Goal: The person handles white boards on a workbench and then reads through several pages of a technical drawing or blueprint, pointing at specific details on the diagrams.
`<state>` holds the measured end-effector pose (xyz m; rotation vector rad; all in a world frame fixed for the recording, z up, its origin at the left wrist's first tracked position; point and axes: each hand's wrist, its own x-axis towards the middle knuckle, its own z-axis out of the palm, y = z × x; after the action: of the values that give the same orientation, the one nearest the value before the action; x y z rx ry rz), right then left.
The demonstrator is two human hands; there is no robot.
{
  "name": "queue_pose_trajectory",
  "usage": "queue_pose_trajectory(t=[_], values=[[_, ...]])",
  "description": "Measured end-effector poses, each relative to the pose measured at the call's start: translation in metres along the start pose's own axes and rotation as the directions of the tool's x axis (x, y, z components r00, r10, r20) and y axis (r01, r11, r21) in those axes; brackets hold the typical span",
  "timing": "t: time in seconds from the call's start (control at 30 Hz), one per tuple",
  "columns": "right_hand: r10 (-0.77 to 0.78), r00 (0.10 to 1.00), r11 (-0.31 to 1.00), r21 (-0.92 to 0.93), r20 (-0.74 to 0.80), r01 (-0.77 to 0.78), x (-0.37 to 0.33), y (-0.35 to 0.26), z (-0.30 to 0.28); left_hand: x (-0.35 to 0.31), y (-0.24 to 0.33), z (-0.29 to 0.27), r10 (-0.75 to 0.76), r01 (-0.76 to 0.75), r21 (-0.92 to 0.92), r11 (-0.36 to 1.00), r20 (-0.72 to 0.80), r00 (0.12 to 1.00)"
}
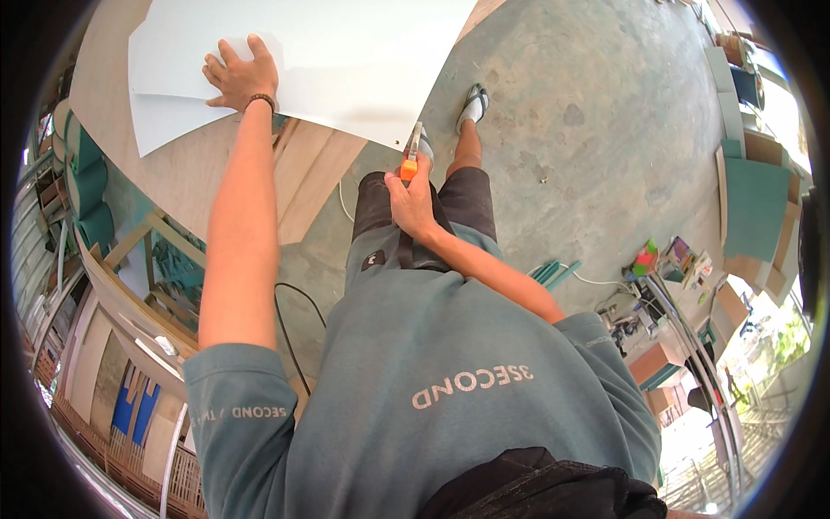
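Note:
My left hand (242, 76) lies spread on a large white sheet (363, 60), its fingers apart and pressing on the surface. Under that sheet, another white piece (169, 121) shows at the left edge. Both rest on a pale wooden board (104, 78). My right hand (411, 201) is closed round a hand tool with an orange part (408, 169) and a narrow, light metal part pointing up beside the sheet's near right corner. The exact kind of tool is too small to tell. A small dark spot marks that corner.
My feet in sandals (473, 105) stand on the concrete floor (588, 130). A dark cable (290, 337) lies at my left. Green boards (752, 208) lean at the right, with cluttered tools and boxes (666, 285) below them. A wooden frame (143, 242) stands at the left.

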<state>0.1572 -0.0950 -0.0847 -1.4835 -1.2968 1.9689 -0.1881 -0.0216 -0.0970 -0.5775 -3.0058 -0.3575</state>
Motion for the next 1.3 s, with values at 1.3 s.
queue_pose_trajectory(t=[1.3], values=[[-0.125, 0.983, 0.992, -0.007, -0.137, 0.125, 0.012, 0.006, 0.032, -0.008, 0.006, -0.002, -0.052, 0.053, -0.078, 0.996, 0.026, 0.998]])
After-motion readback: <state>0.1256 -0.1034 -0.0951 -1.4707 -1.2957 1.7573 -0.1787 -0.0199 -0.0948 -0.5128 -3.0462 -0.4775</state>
